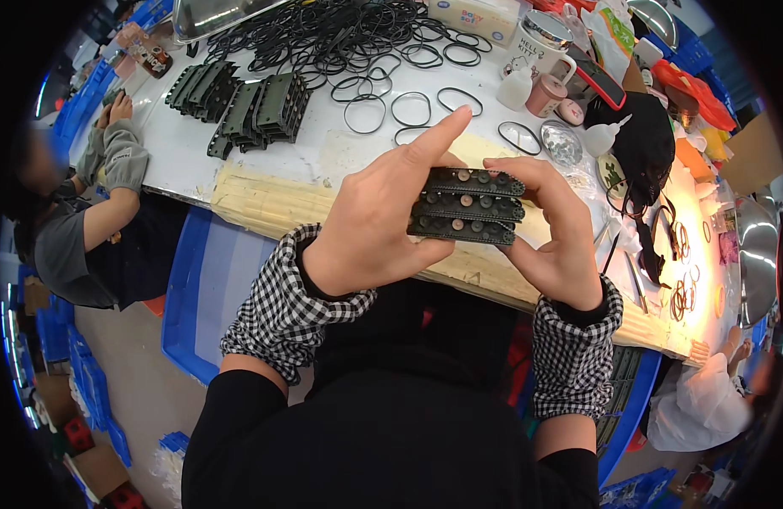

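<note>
Above the near table edge, I hold a stack of three dark green plastic parts [466, 206], each long with rounded ends and a row of small round wheels, like toy tank track sides. My left hand [370, 216] is closed on the left end, its thumb below and its index finger pointing up and away. My right hand [559, 229] grips the right end between thumb and bent fingers. Just beyond lie loose black rubber rings [411, 109]. Similar dark green parts stand in rows [264, 109] at the far left.
A large heap of black rings [298, 34] covers the back. Cups [540, 47], a phone [599, 81] and a black cloth item [637, 140] crowd the right. Worn tape [273, 199] lines the near edge. A blue bin [188, 297] stands below left; other people sit at both sides.
</note>
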Available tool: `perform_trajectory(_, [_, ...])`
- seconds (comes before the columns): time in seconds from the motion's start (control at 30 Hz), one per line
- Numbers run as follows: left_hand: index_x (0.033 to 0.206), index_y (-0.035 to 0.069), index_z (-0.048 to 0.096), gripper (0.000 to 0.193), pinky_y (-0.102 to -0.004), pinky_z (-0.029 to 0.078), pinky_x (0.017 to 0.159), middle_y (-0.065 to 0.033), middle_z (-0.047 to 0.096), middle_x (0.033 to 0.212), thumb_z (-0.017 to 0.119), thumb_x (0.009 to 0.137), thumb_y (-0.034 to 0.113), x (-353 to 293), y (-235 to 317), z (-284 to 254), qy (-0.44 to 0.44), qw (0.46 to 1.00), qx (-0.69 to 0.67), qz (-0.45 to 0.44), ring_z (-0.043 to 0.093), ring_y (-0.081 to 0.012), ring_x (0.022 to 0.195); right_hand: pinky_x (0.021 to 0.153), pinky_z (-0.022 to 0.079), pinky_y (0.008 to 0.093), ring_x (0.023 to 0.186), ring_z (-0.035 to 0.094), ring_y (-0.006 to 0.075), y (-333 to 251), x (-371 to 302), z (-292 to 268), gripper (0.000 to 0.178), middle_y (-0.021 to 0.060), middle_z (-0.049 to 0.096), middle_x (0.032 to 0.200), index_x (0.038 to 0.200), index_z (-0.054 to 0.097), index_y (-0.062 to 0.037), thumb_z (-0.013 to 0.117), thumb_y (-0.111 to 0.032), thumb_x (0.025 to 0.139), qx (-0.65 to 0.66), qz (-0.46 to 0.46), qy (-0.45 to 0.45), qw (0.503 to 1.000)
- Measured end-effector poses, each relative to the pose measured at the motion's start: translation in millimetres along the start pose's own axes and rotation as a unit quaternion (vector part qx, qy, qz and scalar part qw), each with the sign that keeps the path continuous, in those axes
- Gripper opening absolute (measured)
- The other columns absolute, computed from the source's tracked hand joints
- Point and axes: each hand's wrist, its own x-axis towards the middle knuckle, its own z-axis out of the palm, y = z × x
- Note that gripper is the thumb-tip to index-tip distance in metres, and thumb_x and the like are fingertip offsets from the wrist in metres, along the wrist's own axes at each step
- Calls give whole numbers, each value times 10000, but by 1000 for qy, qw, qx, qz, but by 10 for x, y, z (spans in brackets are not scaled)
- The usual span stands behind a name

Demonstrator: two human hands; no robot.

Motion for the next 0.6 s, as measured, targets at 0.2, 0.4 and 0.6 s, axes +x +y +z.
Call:
perform_trajectory(0.2, [1385, 16, 414, 828, -350, 494, 970, -132, 584, 1221, 824, 666, 31, -72, -83, 2, 34, 983, -179, -29, 605, -229, 1120, 985, 468, 334, 1105, 587, 196, 66, -93, 95, 524, 102, 590, 1171, 1237, 529, 20, 715, 29, 747, 146, 40, 54, 987])
perform_trajectory(0.4, [1319, -44, 420, 709, -353, 449, 1040, -200, 519, 1328, 775, 705, -40, -125, -244, 64, -53, 945, -315, -74, 551, -245, 1216, 1013, 450, 334, 1146, 564, 193, 85, -138, 142, 542, 105, 568, 1208, 1263, 500, 30, 715, 32, 765, 196, 52, 39, 978])
perform_trajectory(0.6, [1260, -41, 452, 616, -344, 478, 1008, -166, 552, 1271, 765, 729, -30, -146, -246, 87, -51, 947, -304, -84, 577, -216, 1166, 1016, 447, 333, 1176, 551, 200, 121, -147, 170, 572, 113, 552, 1255, 1301, 490, 24, 688, 59, 765, 202, 58, 40, 977])
